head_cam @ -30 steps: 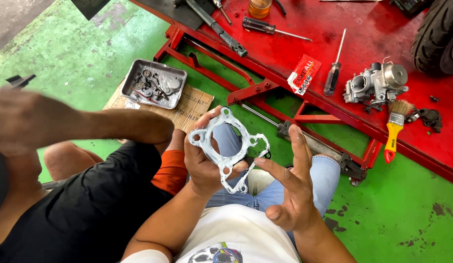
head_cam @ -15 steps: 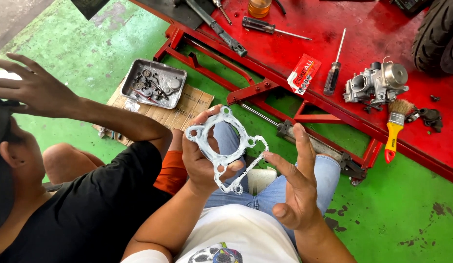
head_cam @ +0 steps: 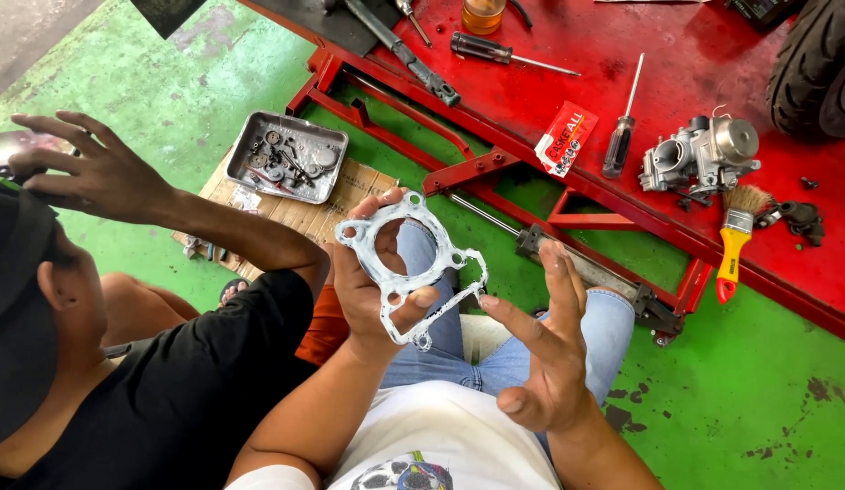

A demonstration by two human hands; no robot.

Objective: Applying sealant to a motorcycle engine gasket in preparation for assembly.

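Seen from above, at centre frame: left hand (head_cam: 373,290) raised palm-up, fingers and thumb pinching a thin pale metal gasket (head_cam: 409,263) with one large round opening and small bolt holes, held flat toward the camera over denim-clad knees. Right hand (head_cam: 545,349) just right of it, lower centre, open and edge-on, fingers spread and slightly curled, index tip close to the gasket's lower corner, gripping nothing. At left, a second person in a black shirt, their hand (head_cam: 96,172) lifted in the upper left, fingers loosely spread. Beyond the gasket, upper centre-left, a grey metal tray (head_cam: 324,172) of small parts resting on cardboard (head_cam: 350,195) on green floor. Across the upper right, a red workbench (head_cam: 677,54) bearing a carburettor (head_cam: 699,154), a yellow-handled brush (head_cam: 736,240), screwdrivers (head_cam: 622,136) and a small red packet (head_cam: 566,138); black tyre (head_cam: 817,68) at the top right corner
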